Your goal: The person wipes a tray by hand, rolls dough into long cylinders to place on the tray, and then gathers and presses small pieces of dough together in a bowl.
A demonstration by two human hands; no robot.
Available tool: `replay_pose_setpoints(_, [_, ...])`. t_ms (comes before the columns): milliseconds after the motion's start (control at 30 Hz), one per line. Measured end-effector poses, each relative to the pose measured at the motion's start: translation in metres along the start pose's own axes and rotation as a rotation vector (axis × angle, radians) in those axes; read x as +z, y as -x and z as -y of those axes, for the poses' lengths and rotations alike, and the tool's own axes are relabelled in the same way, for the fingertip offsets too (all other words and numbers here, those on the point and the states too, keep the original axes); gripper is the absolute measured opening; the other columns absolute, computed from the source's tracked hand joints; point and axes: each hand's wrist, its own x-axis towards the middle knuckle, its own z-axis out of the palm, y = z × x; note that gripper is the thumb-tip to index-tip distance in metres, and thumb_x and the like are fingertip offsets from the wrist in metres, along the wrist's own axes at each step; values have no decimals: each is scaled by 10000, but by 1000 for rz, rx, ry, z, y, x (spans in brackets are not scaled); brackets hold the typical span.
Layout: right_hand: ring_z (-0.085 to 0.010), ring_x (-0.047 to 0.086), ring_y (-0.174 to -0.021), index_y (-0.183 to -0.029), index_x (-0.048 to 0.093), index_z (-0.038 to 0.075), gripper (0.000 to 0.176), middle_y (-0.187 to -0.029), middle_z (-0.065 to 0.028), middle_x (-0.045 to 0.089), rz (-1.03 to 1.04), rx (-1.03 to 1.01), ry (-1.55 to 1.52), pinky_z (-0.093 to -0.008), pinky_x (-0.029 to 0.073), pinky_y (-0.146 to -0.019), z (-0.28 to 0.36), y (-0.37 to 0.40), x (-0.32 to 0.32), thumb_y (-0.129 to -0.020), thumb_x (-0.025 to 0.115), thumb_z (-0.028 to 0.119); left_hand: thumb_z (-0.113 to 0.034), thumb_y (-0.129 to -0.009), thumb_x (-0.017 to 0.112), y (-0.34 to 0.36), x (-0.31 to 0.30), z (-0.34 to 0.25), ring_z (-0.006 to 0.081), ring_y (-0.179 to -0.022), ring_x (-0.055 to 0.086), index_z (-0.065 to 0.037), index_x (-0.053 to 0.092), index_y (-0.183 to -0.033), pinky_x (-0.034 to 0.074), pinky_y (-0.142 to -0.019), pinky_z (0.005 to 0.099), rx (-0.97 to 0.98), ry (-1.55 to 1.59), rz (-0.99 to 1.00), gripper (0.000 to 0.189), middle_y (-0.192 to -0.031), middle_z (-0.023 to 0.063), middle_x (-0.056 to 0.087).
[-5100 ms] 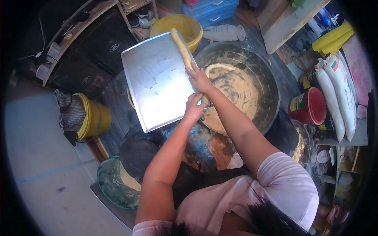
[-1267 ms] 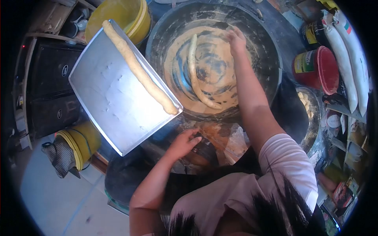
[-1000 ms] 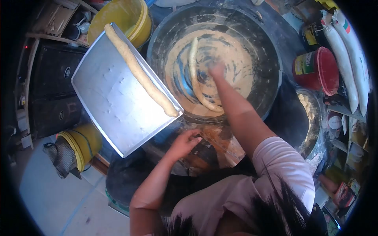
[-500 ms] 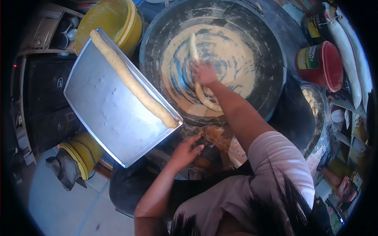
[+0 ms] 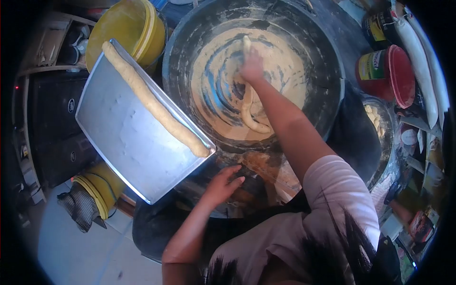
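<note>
Your right hand (image 5: 251,66) lies palm-down, fingers together, on the dough rope (image 5: 248,107) in the floury basin (image 5: 332,111); uneven pressure could thin and tear it. Your left hand (image 5: 222,183), fingers loosely spread, rests near the tray (image 5: 118,140); a nudge could tip it.

1. The dough rope (image 5: 250,111) I press is pale tan.
2. The basin (image 5: 327,61) is dark grey, swirled with beige flour and blue streaks.
3. Silver tray (image 5: 118,137), yellow bucket (image 5: 128,23), red tin (image 5: 396,71).
4. My sleeve (image 5: 342,190) is pale pink.
</note>
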Motion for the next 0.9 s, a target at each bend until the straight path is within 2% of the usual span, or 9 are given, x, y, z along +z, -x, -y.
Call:
replay_pose_setpoints(67, [-313, 230, -1321, -1363, 320, 94, 655, -1436, -164, 233, 97, -21, 157, -501, 154, -1071, 10, -6, 2, -779, 557, 272, -284, -839, 612, -3, 0, 3, 234, -969, 557, -50, 503, -1219, 452, -829, 328, 27, 11, -31, 460, -1131, 156, 537])
replay_pose_setpoints(167, [-254, 204, -1342, -1387, 272, 115, 619, -1461, -91, 210, 267, -373, 387, -515, 130, -1074, 5, -9, 13, -833, 485, 293, -285, -838, 616, -4, -4, 1, 232, -956, 558, -50, 502, -1221, 455, -825, 323, -15, 43, -28, 464, -1129, 153, 537])
replay_pose_setpoints(267, [-216, 185, -1352, -1406, 215, 126, 603, -1470, -55, 196, 322, -237, 519, -531, 115, -1070, -29, 0, 4, -871, 433, 300, -274, -835, 618, -2, -4, 3, 233, -983, 559, -50, 503, -1220, 452, -834, 329, -60, 98, -12, 460, -1130, 155, 537])
replay_pose_setpoints(333, [-223, 170, -1358, -1411, 193, 139, 633, -1465, -72, 205, 145, -19, 239, -541, 103, -1068, -60, 15, -2, -865, 448, 333, -267, -835, 617, 1, -3, 4, 235, -990, 559, -50, 503, -1220, 448, -841, 331, -23, 68, -18, 457, -1129, 156, 537])
replay_pose_setpoints(467, [-241, 187, -1351, -1416, 178, 155, 676, -1459, -97, 213, 176, 98, 159, -566, 121, -1053, -91, 42, -12, -842, 484, 339, -252, -833, 616, 5, -1, 2, 240, -994, 559, -52, 504, -1221, 437, -860, 330, 65, 9, -43, 450, -1125, 161, 537])
replay_pose_setpoints(667, [-293, 358, -1252, -1372, 302, 140, 633, -1360, -162, 368, 346, 200, 147, -445, 289, -1017, -72, 49, -34, -784, 532, 173, -327, -841, 589, 4, -1, 1, 270, -1021, 556, -42, 491, -1229, 432, -880, 344, 21, 17, 0, 491, -1178, 170, 537])
replay_pose_setpoints(800, [-326, 493, -1062, -1333, 354, 113, 699, -1194, -161, 480, 86, 245, -565, -397, 402, -915, -81, 105, -12, -673, 479, -82, -331, -844, 586, 4, 4, 5, 260, -995, 563, -39, 497, -1221, 436, -867, 342, 65, 44, -12, 486, -1154, 163, 552])
replay_pose_setpoints(867, [-296, 510, -1026, -1308, 384, 104, 647, -1148, -146, 502, 35, 761, -1315, -396, 399, -919, -60, 124, -36, -684, 495, -30, -285, -839, 609, 5, 5, -2, 204, -960, 564, -18, 496, -1219, 451, -823, 317, 74, 11, -15, 478, -1121, 143, 564])
replay_pose_setpoints(900, [-296, 510, -1026, -1308, 384, 104, 647, -1148, -146, 502, 32, 741, -1319, -396, 399, -919, -57, 128, -43, -684, 495, -30, -285, -839, 609, 4, 6, -4, 204, -960, 564, -18, 496, -1219, 451, -823, 317, 88, 8, -27, 478, -1121, 143, 564])
